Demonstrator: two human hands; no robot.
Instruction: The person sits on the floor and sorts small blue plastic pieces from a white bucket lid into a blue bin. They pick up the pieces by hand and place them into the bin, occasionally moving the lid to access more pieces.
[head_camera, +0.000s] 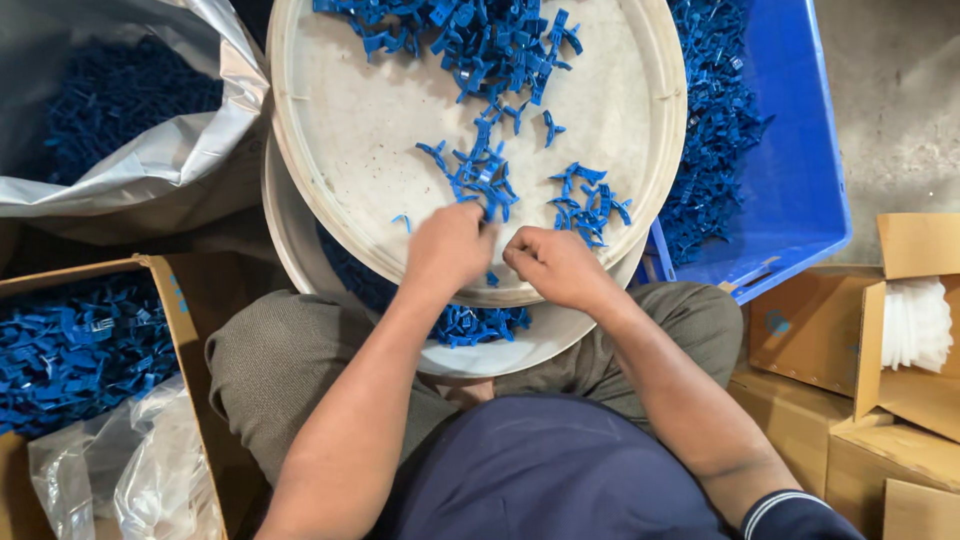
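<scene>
Two hands work at six o'clock on the round white tray (330, 150): left hand (447, 248) pinches small blue plastic clips (482, 178), right hand (553, 262) curled, contents hidden. Clips seem light, stiff; pinch their flat wings.

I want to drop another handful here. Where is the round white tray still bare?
The round white tray's left half, between its rim and the small blue plastic clips, is bare. The top pile and the patch by both hands are crowded.
</scene>
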